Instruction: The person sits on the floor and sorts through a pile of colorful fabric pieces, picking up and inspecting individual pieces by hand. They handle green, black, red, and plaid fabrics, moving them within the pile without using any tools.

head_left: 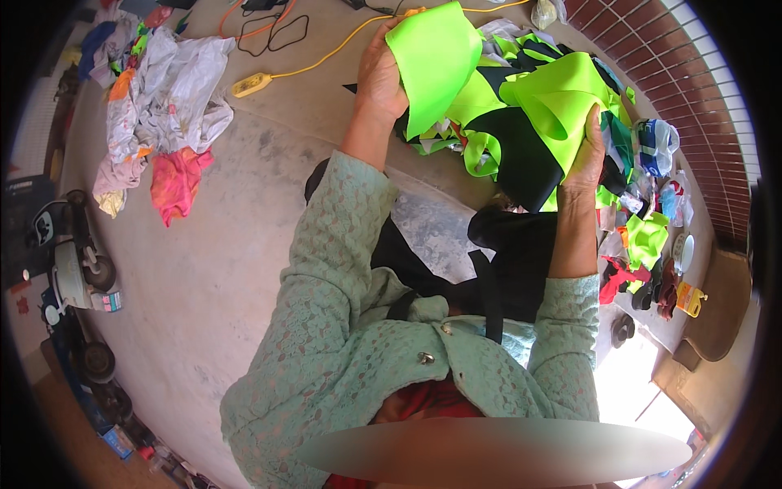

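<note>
My left hand (383, 79) is closed on the left edge of a neon-green fabric piece (436, 65), held up in front of me. Its fingers are partly behind the cloth. My right hand (586, 155) grips the lower right edge of another neon-green fabric piece (554, 102), which curls and hangs in folds. Beneath that one shows black fabric (521, 159); whether the right hand also holds it I cannot tell. Behind both pieces lies a heap of green, black and white scraps (482, 155) on the floor.
To the left lie crumpled white plastic bags (175, 90) and a pink cloth (179, 183). A yellow power strip (251, 85) trails its cord across the floor. More scraps (646, 238), a yellow container (691, 300) and a tiled wall (660, 73) are on the right. A wheeled vehicle (77, 265) stands far left.
</note>
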`<state>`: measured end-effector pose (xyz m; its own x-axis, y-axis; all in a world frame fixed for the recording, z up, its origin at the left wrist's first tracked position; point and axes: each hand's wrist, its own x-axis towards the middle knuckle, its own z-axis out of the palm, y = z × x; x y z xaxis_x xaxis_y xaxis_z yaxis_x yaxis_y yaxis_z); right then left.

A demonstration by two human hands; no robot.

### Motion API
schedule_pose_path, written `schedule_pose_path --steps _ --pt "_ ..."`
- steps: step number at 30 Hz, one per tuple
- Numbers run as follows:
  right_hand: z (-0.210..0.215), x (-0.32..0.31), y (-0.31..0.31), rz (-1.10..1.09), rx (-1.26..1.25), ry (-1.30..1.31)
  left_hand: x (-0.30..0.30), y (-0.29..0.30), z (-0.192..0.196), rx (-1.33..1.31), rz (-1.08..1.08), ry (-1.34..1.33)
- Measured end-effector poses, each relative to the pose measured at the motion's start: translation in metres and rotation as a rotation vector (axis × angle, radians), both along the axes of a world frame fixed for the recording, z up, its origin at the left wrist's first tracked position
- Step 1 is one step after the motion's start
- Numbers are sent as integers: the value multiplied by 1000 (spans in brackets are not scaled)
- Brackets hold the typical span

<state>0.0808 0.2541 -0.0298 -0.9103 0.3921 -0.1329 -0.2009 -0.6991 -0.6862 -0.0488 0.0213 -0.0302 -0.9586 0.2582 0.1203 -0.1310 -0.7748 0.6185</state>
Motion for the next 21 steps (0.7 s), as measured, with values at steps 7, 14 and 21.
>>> schedule_pose_path --steps 7,14,21 --pt "2 1 3 -25 -46 32 -3 -7 1 -156 108 -74" --pt "11 6 8 -229 48 -43 -12 -4 -14 -818 506 414" --pt "7 8 19 -394 180 -107 10 30 -1 -1002 461 585"
